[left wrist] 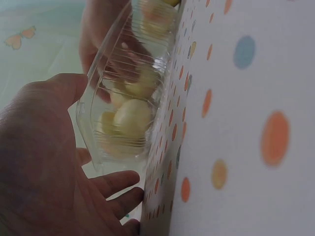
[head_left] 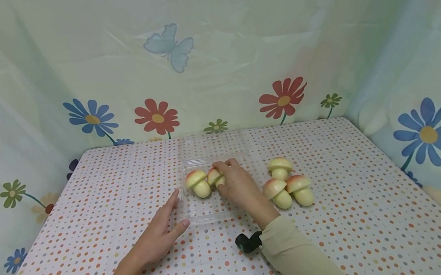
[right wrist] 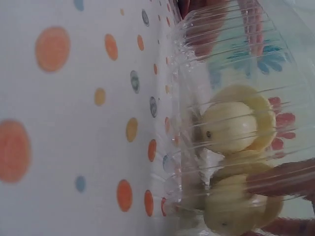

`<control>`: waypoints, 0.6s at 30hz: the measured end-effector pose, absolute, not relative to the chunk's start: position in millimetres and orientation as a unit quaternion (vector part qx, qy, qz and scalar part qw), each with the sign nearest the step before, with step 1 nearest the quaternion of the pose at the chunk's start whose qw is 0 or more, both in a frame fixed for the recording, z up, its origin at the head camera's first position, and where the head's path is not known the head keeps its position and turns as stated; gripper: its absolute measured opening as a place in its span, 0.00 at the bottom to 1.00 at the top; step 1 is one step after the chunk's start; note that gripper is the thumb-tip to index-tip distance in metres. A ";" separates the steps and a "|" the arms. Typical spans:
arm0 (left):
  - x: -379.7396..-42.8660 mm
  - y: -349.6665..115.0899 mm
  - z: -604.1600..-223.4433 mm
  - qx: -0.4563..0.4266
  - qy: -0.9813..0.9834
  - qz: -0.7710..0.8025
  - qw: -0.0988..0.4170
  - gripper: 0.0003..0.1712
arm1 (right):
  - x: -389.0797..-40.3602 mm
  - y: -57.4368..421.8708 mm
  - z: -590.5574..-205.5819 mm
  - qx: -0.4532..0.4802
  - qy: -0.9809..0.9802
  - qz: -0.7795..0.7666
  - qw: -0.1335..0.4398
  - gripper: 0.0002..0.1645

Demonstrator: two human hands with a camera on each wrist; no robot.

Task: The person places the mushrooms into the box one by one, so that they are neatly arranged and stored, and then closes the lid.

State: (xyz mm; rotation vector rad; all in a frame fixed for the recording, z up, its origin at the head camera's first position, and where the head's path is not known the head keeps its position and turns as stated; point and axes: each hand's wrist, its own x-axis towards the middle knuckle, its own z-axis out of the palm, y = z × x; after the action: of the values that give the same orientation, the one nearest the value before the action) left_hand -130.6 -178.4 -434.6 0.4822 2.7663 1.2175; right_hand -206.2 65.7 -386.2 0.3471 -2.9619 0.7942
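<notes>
A clear plastic clamshell box lies on the table with its lid folded back. Inside, on the left, sits a toy mushroom with a red-and-yellow cap and pale stem. Beside it, my right hand reaches into the box and grips a second toy mushroom, its fingers over the cap. Through the ribbed wall in the right wrist view, both mushrooms show, the nearer one between the fingers. My left hand rests at the box's left front corner, fingers spread and thumb near the rim.
Three more toy mushrooms lie grouped on the table to the right of the box. A dotted cloth covers the table. Behind it hangs a flowered curtain. Black wrist-camera mounts show near both forearms.
</notes>
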 end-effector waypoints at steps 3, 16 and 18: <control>-130.4 -178.4 -434.3 0.154 0.903 0.398 0.041 0.46 | -205.4 67.1 -385.8 0.114 -0.958 0.259 0.034 0.38; -130.6 -179.1 -435.5 0.154 0.904 0.398 0.037 0.46 | -200.6 73.6 -378.0 0.121 -0.954 0.271 0.048 0.38; -130.6 -179.2 -435.7 0.154 0.904 0.397 0.038 0.46 | -200.3 74.9 -377.0 0.116 -0.953 0.276 0.048 0.39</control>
State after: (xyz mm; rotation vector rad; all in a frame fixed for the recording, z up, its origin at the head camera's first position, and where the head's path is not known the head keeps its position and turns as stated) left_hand -130.6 -179.2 -435.7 0.4719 2.7727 1.2188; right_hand -200.3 74.9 -377.0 0.3532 -2.9045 0.8424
